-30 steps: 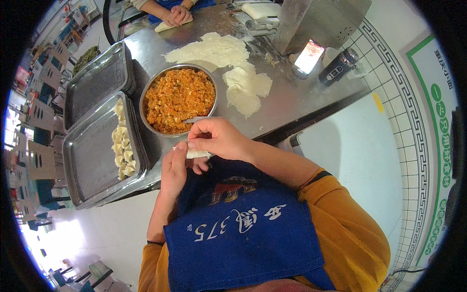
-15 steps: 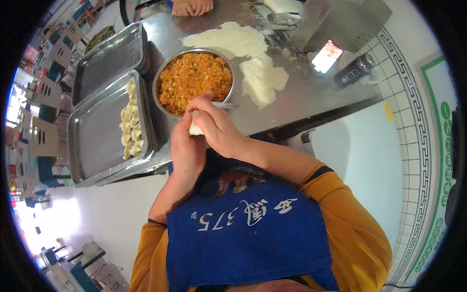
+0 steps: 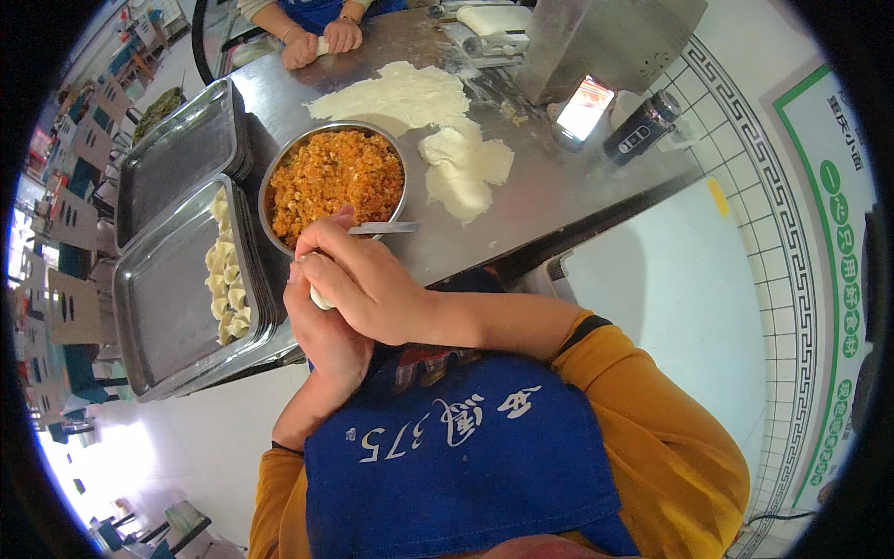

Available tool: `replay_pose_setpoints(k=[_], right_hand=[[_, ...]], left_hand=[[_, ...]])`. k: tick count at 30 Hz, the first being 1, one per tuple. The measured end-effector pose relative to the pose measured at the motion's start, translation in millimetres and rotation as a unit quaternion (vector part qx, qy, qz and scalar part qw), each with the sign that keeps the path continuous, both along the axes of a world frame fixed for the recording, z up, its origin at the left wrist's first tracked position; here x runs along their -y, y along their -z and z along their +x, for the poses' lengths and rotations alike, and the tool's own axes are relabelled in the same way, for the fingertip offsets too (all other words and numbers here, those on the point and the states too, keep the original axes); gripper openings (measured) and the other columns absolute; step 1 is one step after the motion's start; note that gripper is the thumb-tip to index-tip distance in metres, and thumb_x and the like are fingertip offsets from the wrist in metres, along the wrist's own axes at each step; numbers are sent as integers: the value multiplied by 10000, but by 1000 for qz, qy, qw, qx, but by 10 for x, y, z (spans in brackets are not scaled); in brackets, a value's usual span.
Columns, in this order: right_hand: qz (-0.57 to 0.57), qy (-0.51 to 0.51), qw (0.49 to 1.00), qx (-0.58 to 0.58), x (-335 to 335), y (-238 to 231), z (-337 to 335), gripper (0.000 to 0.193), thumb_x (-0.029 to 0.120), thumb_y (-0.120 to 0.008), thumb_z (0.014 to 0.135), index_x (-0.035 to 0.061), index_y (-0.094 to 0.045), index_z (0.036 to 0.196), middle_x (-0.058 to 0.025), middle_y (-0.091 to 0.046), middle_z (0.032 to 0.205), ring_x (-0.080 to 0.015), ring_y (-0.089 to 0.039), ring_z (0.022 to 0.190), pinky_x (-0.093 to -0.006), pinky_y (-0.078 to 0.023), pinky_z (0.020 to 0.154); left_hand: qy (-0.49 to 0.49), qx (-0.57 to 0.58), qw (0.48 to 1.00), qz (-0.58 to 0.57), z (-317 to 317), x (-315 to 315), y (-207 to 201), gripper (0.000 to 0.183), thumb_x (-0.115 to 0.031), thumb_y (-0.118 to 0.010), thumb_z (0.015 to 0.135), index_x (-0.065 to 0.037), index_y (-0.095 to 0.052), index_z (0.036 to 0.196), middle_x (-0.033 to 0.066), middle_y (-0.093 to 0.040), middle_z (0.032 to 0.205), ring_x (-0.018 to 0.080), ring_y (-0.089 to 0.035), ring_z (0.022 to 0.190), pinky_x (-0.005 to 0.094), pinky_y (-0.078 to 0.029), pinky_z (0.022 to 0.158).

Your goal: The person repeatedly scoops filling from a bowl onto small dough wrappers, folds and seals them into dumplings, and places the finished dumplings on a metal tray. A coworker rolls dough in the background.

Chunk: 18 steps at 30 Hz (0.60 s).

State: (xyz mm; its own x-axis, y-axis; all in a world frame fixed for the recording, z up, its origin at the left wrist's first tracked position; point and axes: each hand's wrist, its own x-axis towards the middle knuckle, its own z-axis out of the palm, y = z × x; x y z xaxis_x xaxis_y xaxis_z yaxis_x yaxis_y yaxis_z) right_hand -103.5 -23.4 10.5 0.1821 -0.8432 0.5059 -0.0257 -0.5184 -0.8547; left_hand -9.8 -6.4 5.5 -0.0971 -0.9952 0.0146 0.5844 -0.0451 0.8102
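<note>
Dough lump (image 3: 320, 298), white and smooth, is mostly hidden, kinda clamped between left hand (image 3: 324, 337) and right hand (image 3: 371, 291) pressed together, near a round shiny metal bowl (image 3: 403, 186) of crumbly orange filling (image 3: 335, 179).

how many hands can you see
4: the person's left hand and right hand, clasped around dough below the bowl, and the co-worker's two hands, side by side at the top. No other hands show.
</note>
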Motion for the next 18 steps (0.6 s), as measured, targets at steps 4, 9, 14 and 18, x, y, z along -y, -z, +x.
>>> replay_pose_setpoints(k=[4,9,14,18], right_hand=[[-39,21,999,-25,-58,22,-33,165,171,-485,1015,24,-491,1090,-197,-654,845,-422,-668,727,-496,-513,626],[-19,37,999,6,-122,75,-25,184,188,-504,1018,28,-502,1109,-193,-667,856,-423,-675,748,-492,-522,645],[73,141,984,-83,110,324,-578,216,218,-486,1041,66,-519,1191,-181,-684,904,-390,-674,781,-501,-519,705],[23,454,861,-228,612,825,-1376,257,218,-511,1020,21,-556,1179,-240,-618,1083,-387,-592,1024,-494,-464,896]], left_hand=[[-4,46,997,-60,-9,-57,67,528,-345,-282,1069,36,-528,1339,173,-562,1399,252,-505,1329,381,-349,1147],[-17,144,985,-91,12,-39,162,542,-385,-311,1061,35,-553,1302,171,-600,1339,249,-532,1294,379,-356,1136],[-12,92,990,-107,353,185,242,631,-498,-331,1036,32,-601,1247,157,-658,1182,259,-600,1168,394,-408,1084],[-168,170,968,-77,988,249,227,546,-410,-352,1049,30,-603,1254,166,-657,1210,265,-619,1155,425,-424,1082]])
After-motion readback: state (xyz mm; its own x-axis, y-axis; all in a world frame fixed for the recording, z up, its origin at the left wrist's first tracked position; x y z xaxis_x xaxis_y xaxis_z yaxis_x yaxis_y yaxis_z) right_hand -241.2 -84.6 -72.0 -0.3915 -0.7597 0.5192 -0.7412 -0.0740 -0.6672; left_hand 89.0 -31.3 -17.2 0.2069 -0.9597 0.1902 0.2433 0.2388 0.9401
